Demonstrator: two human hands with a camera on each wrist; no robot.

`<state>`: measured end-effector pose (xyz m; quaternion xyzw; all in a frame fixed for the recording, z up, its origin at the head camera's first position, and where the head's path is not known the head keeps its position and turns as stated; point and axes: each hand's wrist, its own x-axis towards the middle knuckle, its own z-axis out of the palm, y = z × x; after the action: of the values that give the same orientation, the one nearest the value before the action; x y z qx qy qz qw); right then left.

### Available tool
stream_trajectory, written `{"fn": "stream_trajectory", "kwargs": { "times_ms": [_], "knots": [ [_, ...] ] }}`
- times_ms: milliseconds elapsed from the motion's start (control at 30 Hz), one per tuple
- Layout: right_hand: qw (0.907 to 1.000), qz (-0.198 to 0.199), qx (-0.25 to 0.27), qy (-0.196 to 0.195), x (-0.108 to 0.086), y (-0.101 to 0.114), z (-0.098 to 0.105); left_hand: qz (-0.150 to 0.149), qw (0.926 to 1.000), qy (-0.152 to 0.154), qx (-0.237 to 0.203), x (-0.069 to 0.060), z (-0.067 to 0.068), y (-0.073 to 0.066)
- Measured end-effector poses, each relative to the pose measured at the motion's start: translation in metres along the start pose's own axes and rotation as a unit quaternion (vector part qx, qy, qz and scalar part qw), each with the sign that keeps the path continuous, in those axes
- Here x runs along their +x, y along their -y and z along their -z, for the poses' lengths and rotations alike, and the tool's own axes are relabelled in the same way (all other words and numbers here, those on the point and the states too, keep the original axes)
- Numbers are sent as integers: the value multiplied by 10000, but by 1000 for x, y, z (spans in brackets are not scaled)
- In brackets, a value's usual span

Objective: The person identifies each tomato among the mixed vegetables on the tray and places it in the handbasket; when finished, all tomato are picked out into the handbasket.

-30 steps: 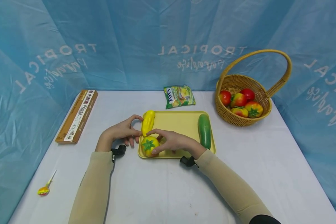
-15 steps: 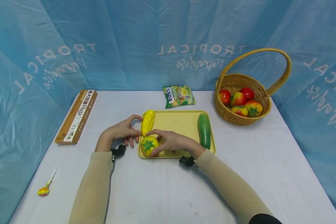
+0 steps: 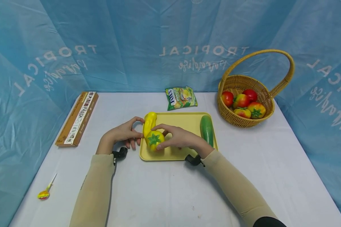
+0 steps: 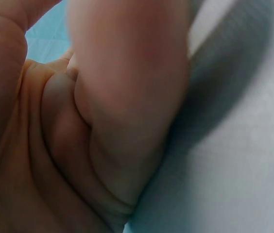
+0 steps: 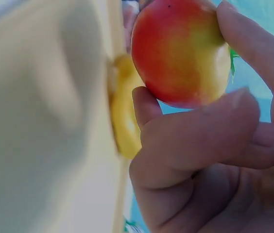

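Observation:
My right hand (image 3: 182, 137) holds a yellow-and-red toy tomato (image 3: 155, 138) with a green star-shaped calyx between thumb and fingers. In the right wrist view the tomato (image 5: 180, 53) shows its red side and appears raised off the yellow tray (image 3: 176, 157). Along the tray's left side lies a long, bumpy yellow vegetable (image 3: 150, 122), its near end partly behind the tomato. Beside it my left hand (image 3: 124, 131) has index finger and thumb at the tray's left rim; whether they touch the vegetable is unclear. The left wrist view shows mostly bare palm and fingers (image 4: 127, 87).
A green cucumber (image 3: 206, 130) lies at the tray's right end. Behind the tray is a green snack bag (image 3: 182, 98). A wicker basket (image 3: 230, 118) with several red and yellow fruits stands at back right. A pasta box (image 3: 77, 119) and a lollipop (image 3: 45, 192) are on the left.
The right hand has lifted the tomato from the tray's near left corner and moved it slightly away from the body and to the right. The left hand stays in place.

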<state>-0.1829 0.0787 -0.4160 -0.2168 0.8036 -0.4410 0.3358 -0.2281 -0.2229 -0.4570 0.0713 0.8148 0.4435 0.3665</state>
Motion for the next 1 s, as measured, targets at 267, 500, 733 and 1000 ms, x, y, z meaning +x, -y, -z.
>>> {"fn": "stream_trajectory", "kwargs": {
  "times_ms": [267,500,733,1000],
  "knots": [
    [9968,335,326,-643,-28,10,40,22,10000,18,-60,1,1,0],
    [9866,491,945,-1237,-59,10,76,44,9999,10,-137,1,0,0],
    [9718,543,1165,-1978,-86,-2,109,68,9999,-48,-122,0,-2,0],
    [9476,340,1577,-2758,-113,-22,138,0,9999,-57,-126,1,-1,1]
  ]
}}
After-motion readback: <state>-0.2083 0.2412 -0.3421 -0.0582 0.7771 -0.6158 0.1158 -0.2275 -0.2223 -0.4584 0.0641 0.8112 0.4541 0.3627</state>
